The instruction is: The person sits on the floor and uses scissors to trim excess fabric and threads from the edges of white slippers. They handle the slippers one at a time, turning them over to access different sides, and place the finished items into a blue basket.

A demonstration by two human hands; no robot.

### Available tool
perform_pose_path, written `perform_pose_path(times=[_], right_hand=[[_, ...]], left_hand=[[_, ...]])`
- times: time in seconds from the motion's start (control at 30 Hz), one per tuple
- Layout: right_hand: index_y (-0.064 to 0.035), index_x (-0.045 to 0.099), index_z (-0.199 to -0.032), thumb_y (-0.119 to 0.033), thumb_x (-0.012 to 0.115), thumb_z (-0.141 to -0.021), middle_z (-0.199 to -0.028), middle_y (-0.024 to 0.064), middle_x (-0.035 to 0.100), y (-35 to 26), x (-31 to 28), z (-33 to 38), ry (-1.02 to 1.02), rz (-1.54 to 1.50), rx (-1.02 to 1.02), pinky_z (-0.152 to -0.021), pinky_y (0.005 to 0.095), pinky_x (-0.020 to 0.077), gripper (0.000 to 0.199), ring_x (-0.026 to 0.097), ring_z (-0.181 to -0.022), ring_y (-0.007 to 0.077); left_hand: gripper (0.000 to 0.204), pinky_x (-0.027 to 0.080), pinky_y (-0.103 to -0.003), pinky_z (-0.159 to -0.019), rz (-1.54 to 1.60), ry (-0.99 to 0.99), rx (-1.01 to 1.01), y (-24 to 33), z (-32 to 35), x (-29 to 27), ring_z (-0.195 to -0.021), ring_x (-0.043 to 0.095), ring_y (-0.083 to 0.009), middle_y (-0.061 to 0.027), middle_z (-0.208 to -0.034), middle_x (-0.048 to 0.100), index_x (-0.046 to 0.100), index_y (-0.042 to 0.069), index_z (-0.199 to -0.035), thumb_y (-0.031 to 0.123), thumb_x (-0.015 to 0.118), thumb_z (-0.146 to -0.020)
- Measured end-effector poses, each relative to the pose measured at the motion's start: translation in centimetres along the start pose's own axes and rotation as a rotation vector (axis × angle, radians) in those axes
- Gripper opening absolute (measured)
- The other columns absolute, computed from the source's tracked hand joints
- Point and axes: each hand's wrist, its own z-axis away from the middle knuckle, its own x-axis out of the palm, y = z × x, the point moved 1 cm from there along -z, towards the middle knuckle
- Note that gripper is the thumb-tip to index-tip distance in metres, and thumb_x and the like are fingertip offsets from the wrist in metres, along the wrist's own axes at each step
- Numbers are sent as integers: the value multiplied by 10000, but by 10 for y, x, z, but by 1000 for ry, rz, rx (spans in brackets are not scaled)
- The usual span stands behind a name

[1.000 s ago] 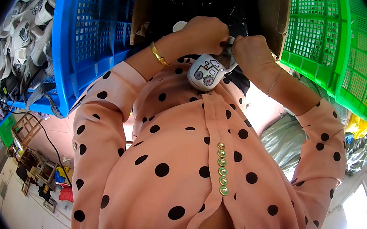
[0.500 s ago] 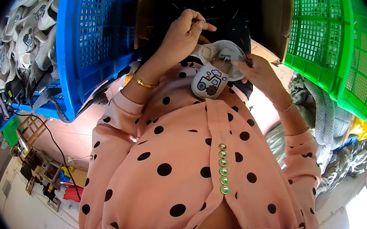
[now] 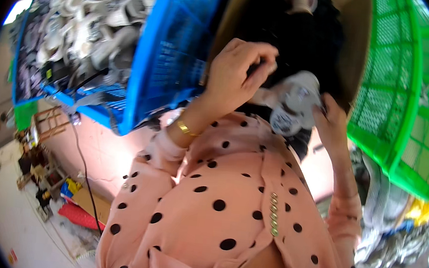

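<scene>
pinching a white shoe [image 3: 302,97] at its edge, the right hand [image 3: 332,124] points forward; the left hand [image 3: 235,76], half open, empty, arches nearby.

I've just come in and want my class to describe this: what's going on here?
A person in a spotted pink shirt holds a small white shoe by its edge in the right grip. The left grip is apart from it, fingers curled; blur hides whether it holds anything small. To the left, a blue crate is heaped with pale shoes; to the right stands a green crate.
</scene>
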Motion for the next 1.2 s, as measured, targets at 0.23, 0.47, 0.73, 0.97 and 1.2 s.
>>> perform_pose_path(times=[0.23, 0.47, 0.73, 0.97, 1.2], right_hand=[[-30, 517, -913, -149, 582, -849, -707, 242, 569, -14, 17, 0, -26, 127, -252, -584, 505, 441, 150, 577, -689, 459], [-7, 568, -1063, -241, 699, -823, -737, 173, 650, -2, 34, 29, 82, 46, -52, -612, 403, 506, 360, 667, -687, 338], [14, 564, -960, -216, 735, -771, -640, 186, 591, -27, 33, 33, 48, 93, -156, -502, 385, 457, 344, 621, -551, 336], [14, 557, -871, -130, 675, -794, -609, 89, 458, -19, -23, 14, 132, 163, -255, -493, 326, 371, 201, 428, -537, 175], [-14, 573, -1174, -354, 431, -1011, -815, 5, 556, 20, -143, 11, 926, -603, -146, -448, 215, 179, 403, 266, -520, 42]], left_hand=[[168, 500, -429, -708, -166, -550, 300, 7, 46, 56, -760, 630, -340, -177, -788, 645, 648, 1, -816, 126, 651, -703], [357, 523, -357, -734, 419, -570, -360, -22, 65, 45, -816, 665, -284, -164, -873, 682, 633, -15, -1001, 138, 732, -693], [327, 504, -285, -860, 988, -465, -529, -13, 41, 33, -929, 619, -136, -43, -976, 691, 651, -30, -1095, 27, 676, -774], [263, 531, -354, -693, 201, -401, -189, 36, 13, -7, -793, 677, -287, -171, -866, 673, 660, 30, -1037, 202, 702, -843], [116, 523, -270, -739, -48, 302, -161, 45, -25, -175, -808, 653, -115, -33, -905, 702, 682, 31, -998, 75, 587, -948]])
